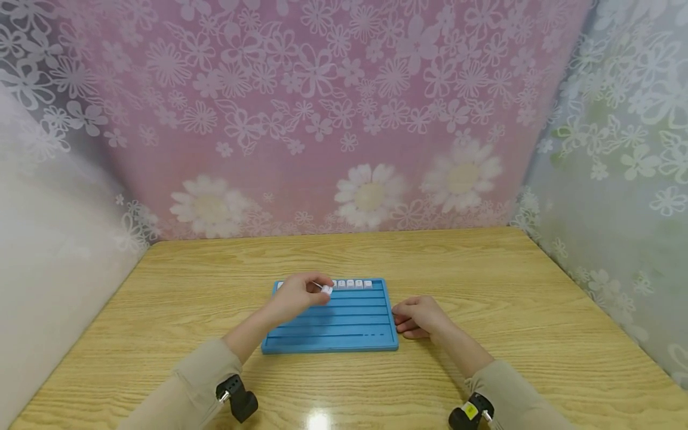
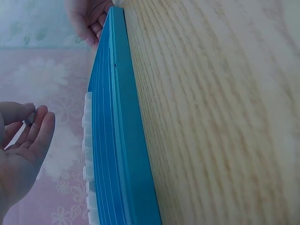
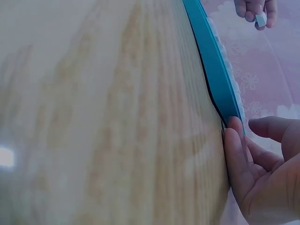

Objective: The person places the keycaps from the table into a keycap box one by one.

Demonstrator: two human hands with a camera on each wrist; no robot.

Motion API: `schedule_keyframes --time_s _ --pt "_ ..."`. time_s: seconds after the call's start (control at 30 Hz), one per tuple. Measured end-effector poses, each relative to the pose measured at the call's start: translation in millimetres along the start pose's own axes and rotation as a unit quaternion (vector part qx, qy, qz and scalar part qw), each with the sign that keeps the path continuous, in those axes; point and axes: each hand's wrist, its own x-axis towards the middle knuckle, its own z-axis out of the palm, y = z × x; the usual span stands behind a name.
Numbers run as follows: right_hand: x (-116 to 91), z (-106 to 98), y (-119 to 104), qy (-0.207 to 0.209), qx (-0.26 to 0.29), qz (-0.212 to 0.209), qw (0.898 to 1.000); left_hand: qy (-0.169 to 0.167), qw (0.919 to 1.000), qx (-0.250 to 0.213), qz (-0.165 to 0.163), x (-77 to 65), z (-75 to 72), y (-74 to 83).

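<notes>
Between thumb and fingers my left hand (image 1: pixel 301 292) pinches a small white keycap (image 1: pixel 326 289), held above the upper part of a blue tray (image 1: pixel 333 343). The same keycap (image 3: pixel 261 19) shows in the right wrist view, raised over the tray. Along the tray's top row stand several white keycaps (image 1: pixel 350 284); my left hand hides part of that row. At the tray's right edge is my right hand (image 1: pixel 421 316), its fingertips touching the side near a corner, seen closer in the right wrist view. It holds no keycap.
The tray lies flat on a wood-grain table (image 1: pixel 188 280). Behind it hangs a pink flowered cloth (image 1: pixel 322 119), with pale cloth (image 1: pixel 618 179) at the right side. Below the top row, the tray's ridged rows run from left to right.
</notes>
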Motion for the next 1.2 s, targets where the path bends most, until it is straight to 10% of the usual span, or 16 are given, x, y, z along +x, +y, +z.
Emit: schedule_keyframes --time_s 1.2 --pt "0.7 5.5 -3.5 0.029 -0.013 0.007 0.999 -0.009 0.9851 0.168 0.034 60.8 48.3 11.4"
